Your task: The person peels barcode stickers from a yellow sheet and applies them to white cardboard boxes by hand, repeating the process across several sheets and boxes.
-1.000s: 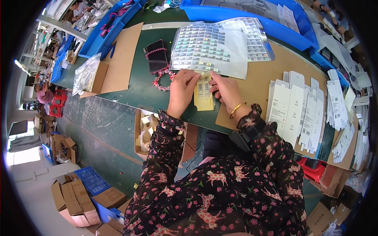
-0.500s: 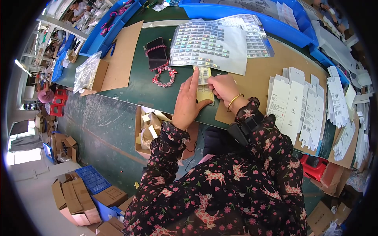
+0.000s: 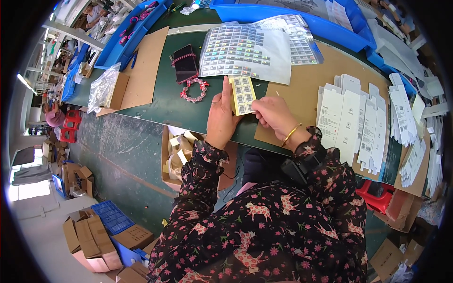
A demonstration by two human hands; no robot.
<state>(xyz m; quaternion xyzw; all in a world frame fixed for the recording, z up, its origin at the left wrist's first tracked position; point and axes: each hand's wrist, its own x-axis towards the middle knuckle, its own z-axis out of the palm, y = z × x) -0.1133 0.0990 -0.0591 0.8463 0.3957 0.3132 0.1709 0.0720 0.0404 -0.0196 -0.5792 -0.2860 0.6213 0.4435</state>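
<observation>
A narrow sheet of barcode stickers on yellow backing lies on the green table, its far end touching the larger label sheet. My left hand rests along its left edge, index finger stretched out and thumb partly hidden. At the sheet's lower right corner my right hand is closed in a pinch; its other fingers are curled in. Just beyond, a large clear-and-white sheet carries rows of small shiny labels, overlapping another such sheet. A dark phone and a pink bead bracelet lie to the left.
Flat white cartons are stacked on brown cardboard at the right. Blue trays line the far edge; another holds scissors. An open carton with paper scraps stands below the table's front edge.
The sticker sheet has tilted slightly, and barcode stickers now show down to its near end, where bare yellow backing showed before. My right hand has shifted a little toward me and right.
</observation>
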